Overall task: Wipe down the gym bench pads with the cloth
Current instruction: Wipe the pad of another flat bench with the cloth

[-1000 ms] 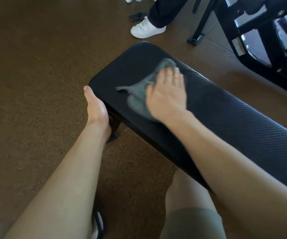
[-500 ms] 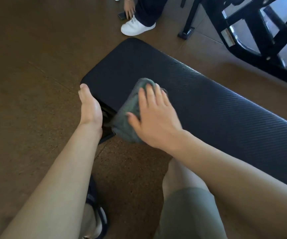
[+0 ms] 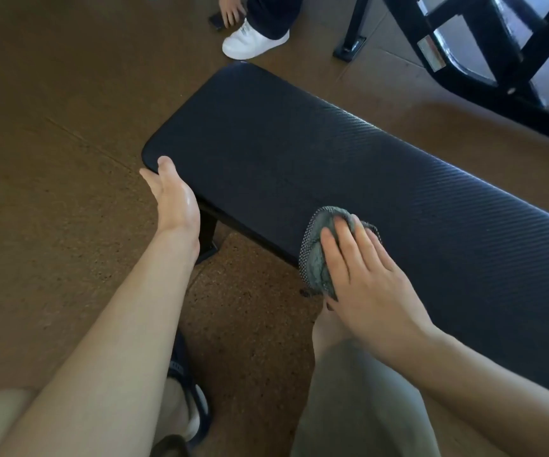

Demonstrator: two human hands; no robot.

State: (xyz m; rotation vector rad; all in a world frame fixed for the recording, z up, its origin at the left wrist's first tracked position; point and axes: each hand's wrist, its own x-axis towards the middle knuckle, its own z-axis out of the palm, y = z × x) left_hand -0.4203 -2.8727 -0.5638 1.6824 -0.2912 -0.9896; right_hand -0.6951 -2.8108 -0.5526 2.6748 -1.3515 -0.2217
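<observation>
A long black textured bench pad (image 3: 316, 153) runs from the upper middle down to the right edge. My right hand (image 3: 368, 278) presses a bunched grey cloth (image 3: 319, 258) against the pad's near edge, fingers spread over it. The cloth hangs partly over that edge. My left hand (image 3: 174, 199) grips the pad's near left corner, thumb on top and fingers hidden underneath.
Brown speckled floor (image 3: 52, 192) surrounds the bench. Another person's white shoe (image 3: 250, 41) and hand (image 3: 230, 11) are just beyond the pad's far end. A black machine frame (image 3: 464, 61) stands at the upper right. My knee and sandalled foot (image 3: 187, 384) are below the bench.
My right hand has slid the cloth from the pad's top near the far end to its near edge, then rightward along it. My left hand stays at the corner. The other person's hand reached down.
</observation>
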